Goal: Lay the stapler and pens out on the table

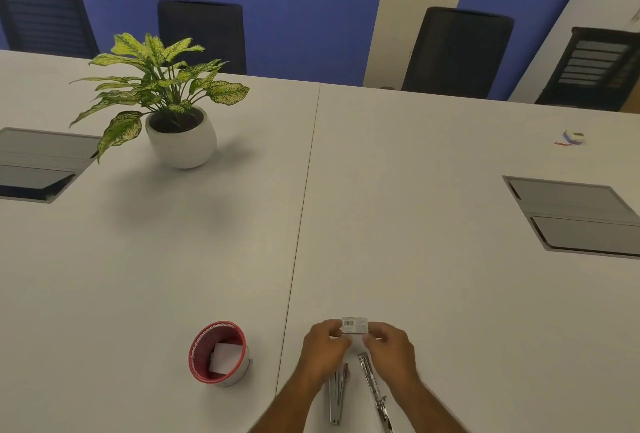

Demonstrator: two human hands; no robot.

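Head view: both hands pinch small box [354, 325]; stapler [375, 394] beneath

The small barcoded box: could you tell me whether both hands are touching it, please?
Touching. The head view shows the left hand and the right hand pinching the small box from either side, above the opened stapler lying on the table.

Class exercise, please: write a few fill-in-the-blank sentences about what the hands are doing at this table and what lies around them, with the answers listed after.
1. Both hands pinch a small box printed with a ____.
2. The opened stapler lies on the table between the two ____.
3. The round holder left of the left hand has a ____ rim.
4. The right hand holds the box's ____ end.

Answers: barcode; forearms; red; right
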